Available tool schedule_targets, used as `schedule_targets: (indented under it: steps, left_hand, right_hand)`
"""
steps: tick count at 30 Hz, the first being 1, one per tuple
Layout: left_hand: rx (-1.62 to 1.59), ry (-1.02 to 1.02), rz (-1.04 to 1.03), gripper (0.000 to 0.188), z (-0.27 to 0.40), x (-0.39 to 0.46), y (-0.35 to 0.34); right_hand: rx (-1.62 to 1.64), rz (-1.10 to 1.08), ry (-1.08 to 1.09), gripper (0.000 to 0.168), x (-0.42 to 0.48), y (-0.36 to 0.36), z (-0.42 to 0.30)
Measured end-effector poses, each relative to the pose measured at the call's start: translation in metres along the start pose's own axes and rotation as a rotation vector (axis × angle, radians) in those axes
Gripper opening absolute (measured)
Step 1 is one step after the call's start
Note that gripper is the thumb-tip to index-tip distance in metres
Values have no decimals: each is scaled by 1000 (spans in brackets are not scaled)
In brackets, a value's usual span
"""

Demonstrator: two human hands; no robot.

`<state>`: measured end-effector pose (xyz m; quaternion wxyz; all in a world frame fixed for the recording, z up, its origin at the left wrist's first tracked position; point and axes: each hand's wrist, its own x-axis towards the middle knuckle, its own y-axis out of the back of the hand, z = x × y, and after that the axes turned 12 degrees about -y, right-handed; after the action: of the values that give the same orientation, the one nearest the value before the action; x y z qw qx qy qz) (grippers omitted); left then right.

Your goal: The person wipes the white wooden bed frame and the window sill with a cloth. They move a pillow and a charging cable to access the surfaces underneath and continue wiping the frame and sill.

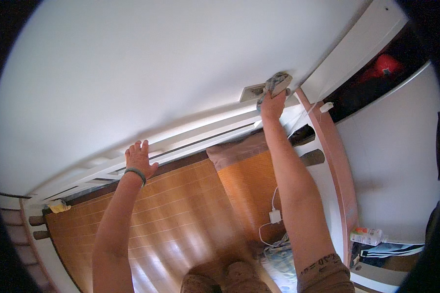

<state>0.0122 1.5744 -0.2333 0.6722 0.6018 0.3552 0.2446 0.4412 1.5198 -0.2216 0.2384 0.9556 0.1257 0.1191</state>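
Observation:
My right hand (274, 106) grips a crumpled grey cloth (278, 81) against the white wall (150, 66), over the right part of a wall socket plate (252, 92). The cloth hides part of that plate. Lower on the left, my left hand (138, 158) holds nothing; its fingers are spread and lie at the top of the white bed rail (201, 132). A dark band circles the left wrist. Below both arms is a bed with a brown slatted mat (176, 197) and an orange woven pillow (247, 183) with a brown edge.
A white charger (275, 216) with its cable lies by the pillow, near a checked cloth (282, 260). A pinkish bed frame edge (333, 157) runs down the right, with a white plug (326, 107) on it. A plastic bottle (366, 236) lies beyond. A yellow item (59, 207) sits at far left.

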Motion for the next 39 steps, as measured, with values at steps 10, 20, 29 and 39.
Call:
schedule_targets:
  steps: [10, 20, 29, 39]
  left_hand:
    - [-31, -10, -24, 82, 2, 5, 6]
    - [-21, 30, -29, 83, 1, 5, 3]
    - [9, 50, -58, 82, 3, 8, 4]
    - [-33, 34, -23, 80, -3, 3, 2]
  right_hand:
    - [128, -61, -129, 54, -42, -10, -22]
    - [87, -135, 203, 52, -54, 10, -35]
    - [-259, -274, 481, 58, -74, 18, -18]
    - [-237, -403, 578, 57, -82, 204, -1]
